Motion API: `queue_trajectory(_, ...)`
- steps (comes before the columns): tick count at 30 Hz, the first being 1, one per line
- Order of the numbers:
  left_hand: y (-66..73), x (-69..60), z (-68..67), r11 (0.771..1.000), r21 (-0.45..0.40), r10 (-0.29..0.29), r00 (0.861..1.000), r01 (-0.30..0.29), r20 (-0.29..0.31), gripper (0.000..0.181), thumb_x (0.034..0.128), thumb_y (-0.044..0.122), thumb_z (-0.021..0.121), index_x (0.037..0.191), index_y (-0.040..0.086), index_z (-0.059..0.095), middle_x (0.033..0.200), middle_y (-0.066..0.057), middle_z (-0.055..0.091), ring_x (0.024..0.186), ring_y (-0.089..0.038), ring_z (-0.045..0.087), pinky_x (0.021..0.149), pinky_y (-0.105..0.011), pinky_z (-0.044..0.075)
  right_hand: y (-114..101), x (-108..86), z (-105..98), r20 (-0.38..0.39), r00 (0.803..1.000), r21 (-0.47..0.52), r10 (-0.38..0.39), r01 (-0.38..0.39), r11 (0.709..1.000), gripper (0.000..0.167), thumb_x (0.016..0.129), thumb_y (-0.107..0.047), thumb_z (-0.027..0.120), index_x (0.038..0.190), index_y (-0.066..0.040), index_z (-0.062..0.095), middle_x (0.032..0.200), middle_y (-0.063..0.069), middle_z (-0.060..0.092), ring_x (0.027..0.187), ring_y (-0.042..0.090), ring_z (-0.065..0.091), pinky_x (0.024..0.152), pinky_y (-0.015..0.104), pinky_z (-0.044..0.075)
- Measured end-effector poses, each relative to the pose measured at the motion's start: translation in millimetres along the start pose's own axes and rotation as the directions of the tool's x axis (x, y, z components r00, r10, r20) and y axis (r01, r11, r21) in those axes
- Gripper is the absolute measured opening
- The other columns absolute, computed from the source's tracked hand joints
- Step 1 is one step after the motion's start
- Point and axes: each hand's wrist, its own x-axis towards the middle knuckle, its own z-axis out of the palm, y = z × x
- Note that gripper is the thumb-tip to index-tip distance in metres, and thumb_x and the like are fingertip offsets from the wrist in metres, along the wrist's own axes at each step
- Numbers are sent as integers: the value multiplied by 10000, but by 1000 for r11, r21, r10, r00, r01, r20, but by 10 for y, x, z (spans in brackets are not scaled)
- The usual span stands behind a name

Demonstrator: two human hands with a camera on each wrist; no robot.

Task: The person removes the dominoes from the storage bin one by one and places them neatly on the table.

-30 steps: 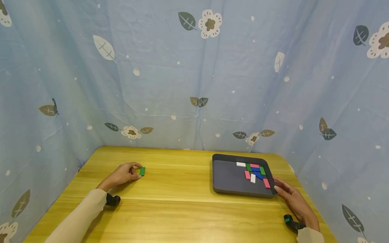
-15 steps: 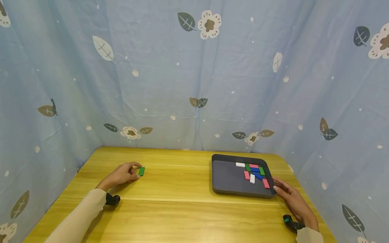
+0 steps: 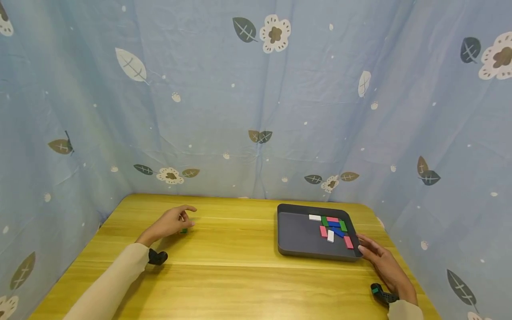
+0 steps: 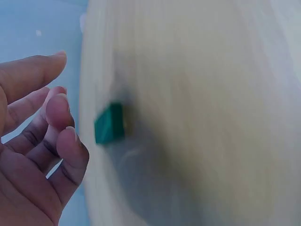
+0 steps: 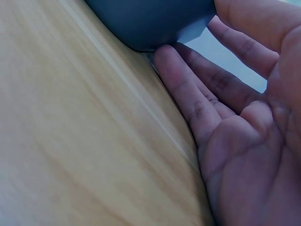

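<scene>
My left hand is raised over the table at the left, fingers loosely bent and thumb apart from them, with nothing between them. Just beneath it lies a green block, mostly covered by the hand in the head view. The left wrist view shows that block standing clear of the fingertips. At the right, my right hand grips the near right corner of a dark grey tray, thumb at the rim. In the right wrist view its fingertips touch the tray's outer side.
Inside the tray, toward its right side, lie several small blocks: white, pink, blue and green. Behind the wooden table hangs a blue patterned curtain.
My left hand has let go of the green block and moved up and to the right, now partly covering it. The right hand keeps its place at the tray.
</scene>
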Motion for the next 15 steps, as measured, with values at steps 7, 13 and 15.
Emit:
queue_trajectory(7, 268, 181, 143, 998, -24, 63, 998, -63, 5, 446, 997, 159, 710, 1419, 123, 574, 957, -100, 608, 709, -390, 599, 586, -462, 529, -27, -19, 4, 5, 1000, 6, -14, 14, 1000, 741, 1025, -470, 614, 1630, -162, 317, 1583, 204, 360, 1275, 116, 493, 921, 121, 442)
queue_trajectory(13, 489, 365, 288, 991, -12, 133, 991, -133, 11, 431, 994, 152, 713, 1405, 100, 592, 957, -80, 630, 696, -305, 575, 580, -356, 495, -22, -33, -2, 18, 999, 17, -30, 30, 999, 719, 1037, -451, 603, 1630, -162, 315, 1588, 197, 350, 1143, -67, 503, 923, 115, 435)
queue_trajectory(15, 569, 430, 347, 988, -25, 153, 988, -153, 19, 433, 995, 162, 713, 1406, 99, 592, 961, -78, 636, 725, -342, 598, 607, -382, 521, -13, -33, -4, 18, 999, 19, -34, 34, 999, 717, 1039, -447, 600, 1630, -159, 313, 1587, 195, 350, 1135, -80, 504, 923, 116, 435)
